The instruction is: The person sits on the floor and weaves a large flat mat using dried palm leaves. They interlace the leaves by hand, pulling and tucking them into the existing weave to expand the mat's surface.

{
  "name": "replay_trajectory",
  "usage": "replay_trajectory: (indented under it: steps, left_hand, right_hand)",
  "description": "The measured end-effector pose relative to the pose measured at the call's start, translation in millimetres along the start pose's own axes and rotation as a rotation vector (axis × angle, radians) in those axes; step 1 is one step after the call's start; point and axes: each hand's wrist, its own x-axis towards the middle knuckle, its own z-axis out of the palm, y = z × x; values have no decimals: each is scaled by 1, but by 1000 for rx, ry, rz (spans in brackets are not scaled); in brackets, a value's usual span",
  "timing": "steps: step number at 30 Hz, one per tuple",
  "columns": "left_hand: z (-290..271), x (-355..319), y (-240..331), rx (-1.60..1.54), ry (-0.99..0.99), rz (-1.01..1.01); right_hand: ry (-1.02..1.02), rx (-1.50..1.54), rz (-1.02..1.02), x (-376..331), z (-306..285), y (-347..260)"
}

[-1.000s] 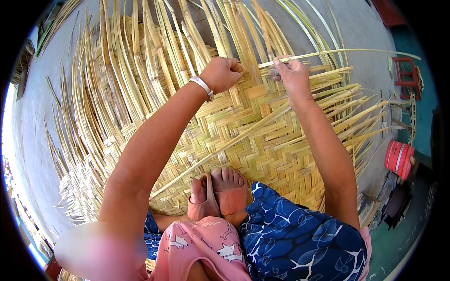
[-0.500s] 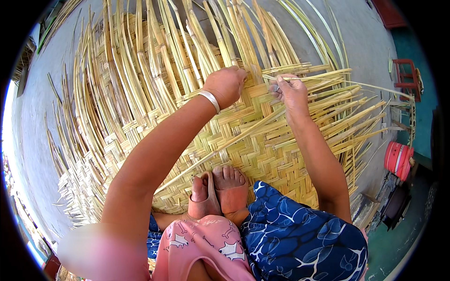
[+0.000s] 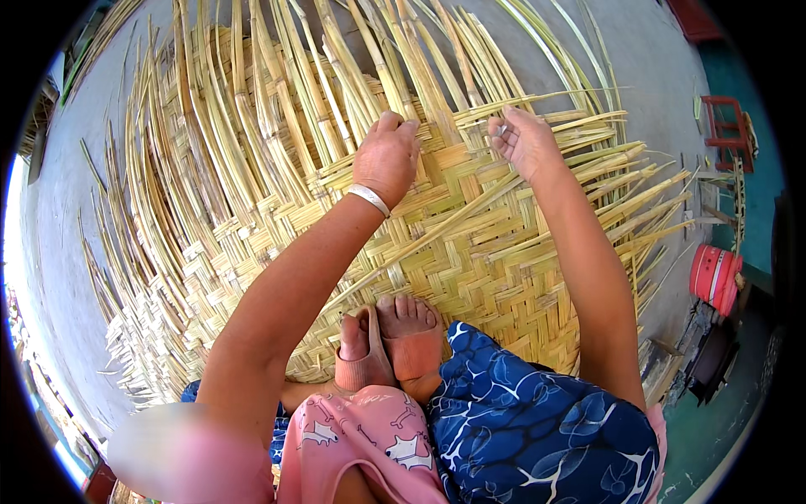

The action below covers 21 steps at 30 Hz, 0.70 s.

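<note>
A half-woven mat (image 3: 470, 244) of flat yellow cane strips lies under my feet, its unwoven strips fanning away at the far side and to the right. My left hand (image 3: 388, 160), with a pale bracelet on the wrist, is closed at the weaving edge; whatever its curled fingers hold is hidden behind them. To the right, my right hand (image 3: 527, 143) pinches a thin cane strip (image 3: 558, 95) that runs crosswise over the upright strips. Something small and grey shows at its fingers. A loose long strip (image 3: 437, 235) lies slantwise across the woven part.
My sandalled feet (image 3: 407, 349) press on the mat's near part. Grey floor (image 3: 663, 92) surrounds it. At the right stand a red chair (image 3: 726, 130), a red bucket-like container (image 3: 714, 275) and a dark object (image 3: 714, 361). Strip ends spread out on the right.
My left hand has shifted slightly left. The right hand has moved up a little, and the thin strip at it now slants upward to the right rather than downward.
</note>
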Motion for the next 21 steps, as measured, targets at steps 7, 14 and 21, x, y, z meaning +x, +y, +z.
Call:
replay_trajectory:
  steps: [7,14,21]
  left_hand:
    - [-4,-7,10,362,-208,219]
    - [-4,-9,14,418,-265,195]
    - [-8,-7,14,423,-329,242]
  right_hand:
    - [11,68,59,18,-1,1]
    - [68,-344,-32,-7,28,1]
    - [220,-497,-67,-3,21,12]
